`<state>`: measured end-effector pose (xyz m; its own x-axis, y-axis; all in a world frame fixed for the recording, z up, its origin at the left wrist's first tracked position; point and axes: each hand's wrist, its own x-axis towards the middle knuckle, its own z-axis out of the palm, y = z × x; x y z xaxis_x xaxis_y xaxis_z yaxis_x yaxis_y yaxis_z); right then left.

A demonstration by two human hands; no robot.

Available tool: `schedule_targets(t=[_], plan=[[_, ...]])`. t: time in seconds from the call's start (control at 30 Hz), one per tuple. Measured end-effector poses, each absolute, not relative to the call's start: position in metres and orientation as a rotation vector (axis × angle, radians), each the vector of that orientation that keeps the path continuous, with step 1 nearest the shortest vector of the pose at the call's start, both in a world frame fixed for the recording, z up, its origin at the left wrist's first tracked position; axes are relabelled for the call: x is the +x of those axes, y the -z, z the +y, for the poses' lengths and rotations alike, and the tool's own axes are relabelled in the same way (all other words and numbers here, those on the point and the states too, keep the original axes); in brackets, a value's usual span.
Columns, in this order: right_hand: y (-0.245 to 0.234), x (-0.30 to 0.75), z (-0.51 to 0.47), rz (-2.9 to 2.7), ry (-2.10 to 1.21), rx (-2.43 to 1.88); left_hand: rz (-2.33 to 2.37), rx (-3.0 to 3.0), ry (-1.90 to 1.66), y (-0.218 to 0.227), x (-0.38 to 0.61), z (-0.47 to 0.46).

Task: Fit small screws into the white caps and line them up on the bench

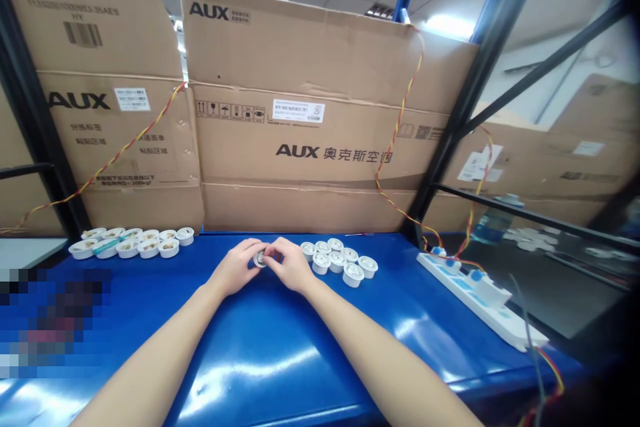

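L hand (pixel 236 268) curls its fingers round a small round white plastic cup (pixel 259 259) near the glossy blue counter (pixel 250 360)'s back edge, prob. steadying it; R hand (pixel 289 263)'s fingers pinch its rim, prob. for fine control. Similar white cups (pixel 353 275) cluster just R, approx. within reach; open white round tubs (pixel 169 250) sit toward back-L corner, prob. kept separate.

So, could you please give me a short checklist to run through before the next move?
1. Left grip on the small round cup: ok.
2. Right grip on the same cup: ok.
3. That cup's contents correct: cannot tell, partly hidden.
4. Right-side cups standing upright: ok.
5. Left-side cups free of loose items: not ok, a slender teal object lies across some.
6. Power strip apart from cups: ok.
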<state>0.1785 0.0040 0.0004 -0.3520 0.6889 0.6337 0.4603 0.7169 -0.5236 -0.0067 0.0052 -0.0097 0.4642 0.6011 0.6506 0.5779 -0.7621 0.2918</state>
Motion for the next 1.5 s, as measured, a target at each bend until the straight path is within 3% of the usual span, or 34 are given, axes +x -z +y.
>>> schedule_targets(t=[0.2, 0.4, 0.7, 1.03, 1.5], plan=[[-0.001, 0.178, 0.005, -1.868, -0.533, -0.906, 1.044, 2.588, -1.227, 0.004, -0.003, 0.0], [-0.003, 0.177, 0.004, -1.834, -0.543, -0.951, 1.053, 2.538, -1.211, 0.0, -0.001, -0.005], [-0.002, 0.192, 0.012, -2.013, -0.21, -1.124, 1.332, 2.473, -1.079, 0.015, -0.011, 0.005], [-0.013, 0.186, -0.005, -2.495, -0.06, -0.728, 1.031, 2.235, -0.994, 0.02, -0.007, 0.007], [-0.01, 0.217, 0.02, -2.18, 0.259, -1.568, 1.179, 2.42, -0.928, 0.023, -0.012, 0.005]])
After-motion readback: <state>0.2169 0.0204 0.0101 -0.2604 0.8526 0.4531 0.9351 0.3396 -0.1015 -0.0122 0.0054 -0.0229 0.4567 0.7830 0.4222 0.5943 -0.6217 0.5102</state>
